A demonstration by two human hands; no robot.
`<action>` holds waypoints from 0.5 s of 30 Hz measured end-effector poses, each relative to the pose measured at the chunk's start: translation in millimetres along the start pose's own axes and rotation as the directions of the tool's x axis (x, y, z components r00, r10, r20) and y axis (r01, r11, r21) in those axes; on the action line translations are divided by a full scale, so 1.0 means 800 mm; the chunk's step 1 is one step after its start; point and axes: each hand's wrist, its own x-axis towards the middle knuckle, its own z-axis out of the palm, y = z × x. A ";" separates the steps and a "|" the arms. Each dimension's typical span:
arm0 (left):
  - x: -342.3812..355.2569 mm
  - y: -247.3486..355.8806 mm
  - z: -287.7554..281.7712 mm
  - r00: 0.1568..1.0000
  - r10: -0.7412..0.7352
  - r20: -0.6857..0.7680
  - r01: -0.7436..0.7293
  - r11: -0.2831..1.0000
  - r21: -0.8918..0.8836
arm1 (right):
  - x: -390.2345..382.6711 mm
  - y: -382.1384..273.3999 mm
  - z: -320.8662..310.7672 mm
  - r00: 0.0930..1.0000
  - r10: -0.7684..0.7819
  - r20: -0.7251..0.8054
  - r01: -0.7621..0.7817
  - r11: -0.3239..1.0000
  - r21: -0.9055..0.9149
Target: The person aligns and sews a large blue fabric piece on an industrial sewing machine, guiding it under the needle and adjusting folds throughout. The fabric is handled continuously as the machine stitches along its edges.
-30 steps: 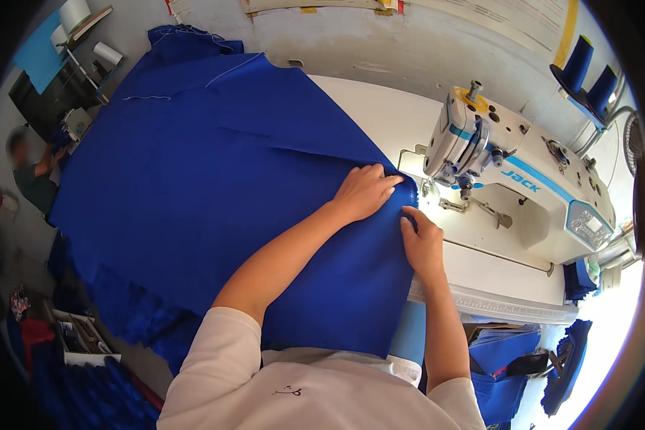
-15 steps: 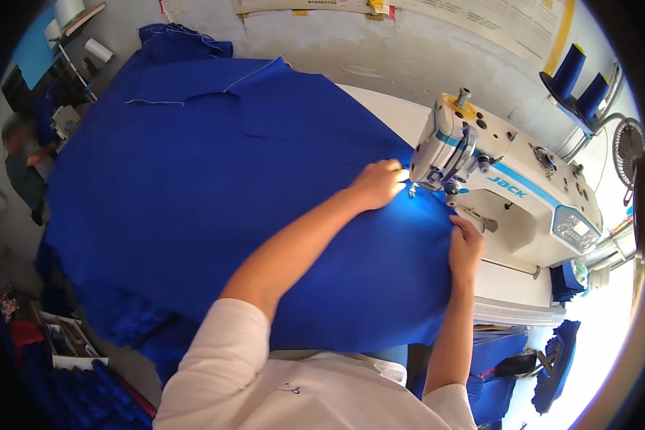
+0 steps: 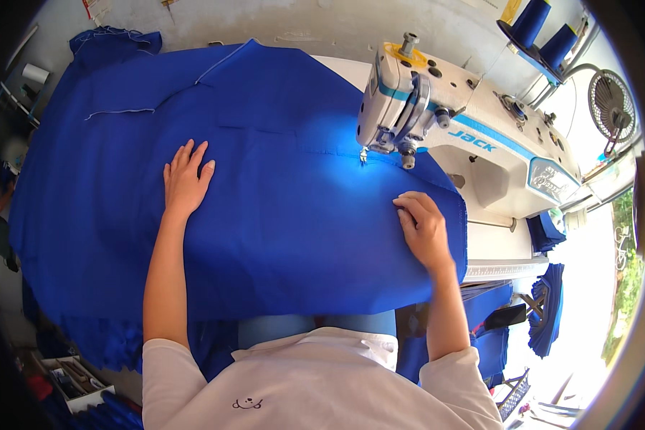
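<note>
A wide sheet of blue fabric [image 3: 265, 215] covers most of the sewing table and hangs over its near edge. My left hand [image 3: 185, 179] lies flat on its left part, fingers stretched out, holding nothing. At the right, my right hand [image 3: 426, 228] rests over the cloth with its fingers curled and closed; a small dark bit shows at the fingertips, too little to name. Between and beyond my hands is the head of a white sewing machine [image 3: 398, 100], its lit presser foot [image 3: 364, 155] down at the fabric near a stitched line. White thread [image 3: 222, 63] trails along a far seam.
Two blue thread cones [image 3: 530, 25] stand behind the machine, near a small fan [image 3: 610, 104]. Folded blue pieces [image 3: 546, 309] hang at the right. A box of tools [image 3: 75, 383] sits low at the left. Another person's arm [image 3: 1, 204] shows at the far left.
My left hand has left the presser foot and moved left, spreading flat. My right hand has come off the fabric's edge beside the machine and curled. The cloth has shifted, showing a stitched line.
</note>
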 end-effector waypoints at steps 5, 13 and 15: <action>0.060 -0.010 0.015 0.994 0.111 0.016 -0.111 0.994 0.009 | -0.006 -0.009 0.016 0.967 0.241 -0.079 -0.229 0.964 0.136; 0.066 -0.023 0.017 0.991 0.133 0.020 -0.132 0.991 -0.037 | 0.004 -0.003 0.030 0.959 0.261 -0.106 -0.251 0.963 0.100; 0.064 -0.025 0.018 0.989 0.148 -0.032 -0.149 0.987 -0.059 | 0.005 -0.001 0.028 0.962 0.257 -0.092 -0.246 0.962 0.120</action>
